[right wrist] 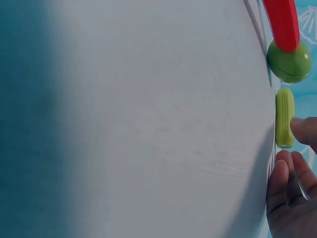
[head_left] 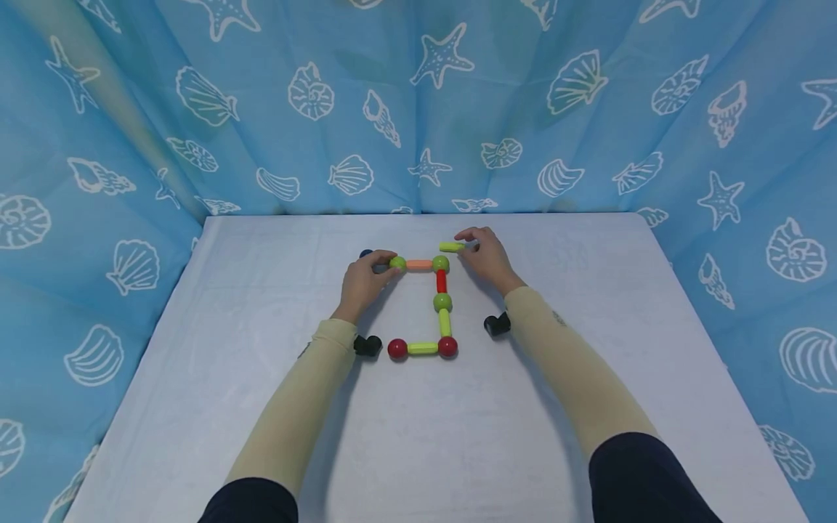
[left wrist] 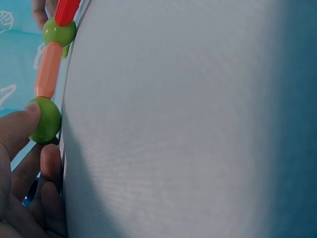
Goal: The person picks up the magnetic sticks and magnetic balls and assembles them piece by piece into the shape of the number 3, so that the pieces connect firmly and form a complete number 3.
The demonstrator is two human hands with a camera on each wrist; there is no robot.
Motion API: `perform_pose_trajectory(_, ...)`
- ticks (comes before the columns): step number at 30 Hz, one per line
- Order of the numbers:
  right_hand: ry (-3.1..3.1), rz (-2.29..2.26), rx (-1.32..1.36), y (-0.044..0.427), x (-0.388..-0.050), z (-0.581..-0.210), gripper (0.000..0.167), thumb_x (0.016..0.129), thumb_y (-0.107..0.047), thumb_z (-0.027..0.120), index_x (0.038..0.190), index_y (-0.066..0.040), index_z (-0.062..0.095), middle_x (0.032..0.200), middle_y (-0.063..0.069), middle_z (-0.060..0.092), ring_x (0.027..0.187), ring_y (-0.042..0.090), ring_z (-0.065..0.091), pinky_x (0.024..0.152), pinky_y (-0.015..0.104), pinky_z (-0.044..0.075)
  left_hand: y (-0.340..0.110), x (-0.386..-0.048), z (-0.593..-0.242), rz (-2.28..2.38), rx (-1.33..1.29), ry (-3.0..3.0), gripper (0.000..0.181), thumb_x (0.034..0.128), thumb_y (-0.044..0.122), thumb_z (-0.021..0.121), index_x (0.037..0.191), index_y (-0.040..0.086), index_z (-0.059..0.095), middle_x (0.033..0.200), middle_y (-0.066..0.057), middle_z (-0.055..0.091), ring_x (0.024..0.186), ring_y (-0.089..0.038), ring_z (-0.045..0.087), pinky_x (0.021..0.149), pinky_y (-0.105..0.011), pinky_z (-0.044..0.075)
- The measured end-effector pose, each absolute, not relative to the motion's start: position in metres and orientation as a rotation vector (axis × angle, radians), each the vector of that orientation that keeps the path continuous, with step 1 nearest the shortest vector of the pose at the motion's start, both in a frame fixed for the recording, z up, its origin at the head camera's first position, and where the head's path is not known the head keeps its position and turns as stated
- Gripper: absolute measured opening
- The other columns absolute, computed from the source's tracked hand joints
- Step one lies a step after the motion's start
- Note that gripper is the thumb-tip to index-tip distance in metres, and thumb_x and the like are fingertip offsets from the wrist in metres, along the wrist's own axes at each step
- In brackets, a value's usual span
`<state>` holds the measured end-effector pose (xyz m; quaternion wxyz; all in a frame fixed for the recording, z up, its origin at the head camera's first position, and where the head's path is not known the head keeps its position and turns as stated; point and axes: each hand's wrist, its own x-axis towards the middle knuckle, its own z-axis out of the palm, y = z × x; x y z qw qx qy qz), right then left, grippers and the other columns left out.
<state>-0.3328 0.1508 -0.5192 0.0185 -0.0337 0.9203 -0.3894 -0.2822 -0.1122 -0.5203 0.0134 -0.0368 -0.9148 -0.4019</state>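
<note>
My left hand (head_left: 363, 285) pinches a green ball (head_left: 398, 264), thumb on its near side. A salmon-orange rod (head_left: 419, 265) joins this ball to a second green ball (head_left: 441, 263). Downward from there run a red rod (head_left: 441, 282), a third green ball (head_left: 442, 302), a yellow-green rod (head_left: 445, 323) and a dark red ball (head_left: 447, 347). Another yellow-green rod (head_left: 422, 349) leads left to a second dark red ball (head_left: 397, 349). My right hand (head_left: 487, 258) holds a loose yellow-green rod (right wrist: 285, 119) by its right end; the index finger's contact is unclear.
A dark rounded thing (head_left: 366, 253) sits behind my left hand, mostly hidden. Black wrist-worn devices (head_left: 368, 346) show beside both forearms. The white table (head_left: 588, 254) ends at a blue curtain (head_left: 418, 116) patterned with shells.
</note>
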Motion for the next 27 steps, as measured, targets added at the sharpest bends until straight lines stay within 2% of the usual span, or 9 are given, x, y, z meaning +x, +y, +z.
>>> perform_pose_trajectory(8, 2.864, -1.09, -0.14, 0.151, -0.336, -0.516, 0.022, 0.099, -0.015, 0.065, 0.121, -0.014, 0.064, 0.12, 0.009, 0.058, 0.109, 0.027, 0.054, 0.098, 0.042, 0.048, -0.109, -0.283, -0.52, -1.261, -0.113, -2.855, 0.038, 0.0962, 0.03, 0.072, 0.131, 0.018, 0.067, 0.129, -0.003, 0.069, 0.126, -0.025, 0.058, 0.108, -0.047, 0.041)
perform_pose_trajectory(27, 2.857, -0.947, -0.128, 0.169, -0.315, -0.51, 0.022, 0.097, -0.015, 0.068, 0.119, -0.014, 0.066, 0.121, 0.01, 0.062, 0.115, 0.029, 0.055, 0.103, 0.046, 0.047, -0.113, -0.282, -0.52, -1.246, -0.114, -2.857, 0.038, 0.0966, 0.031, 0.072, 0.132, 0.017, 0.067, 0.13, -0.003, 0.069, 0.126, -0.025, 0.058, 0.107, -0.046, 0.043)
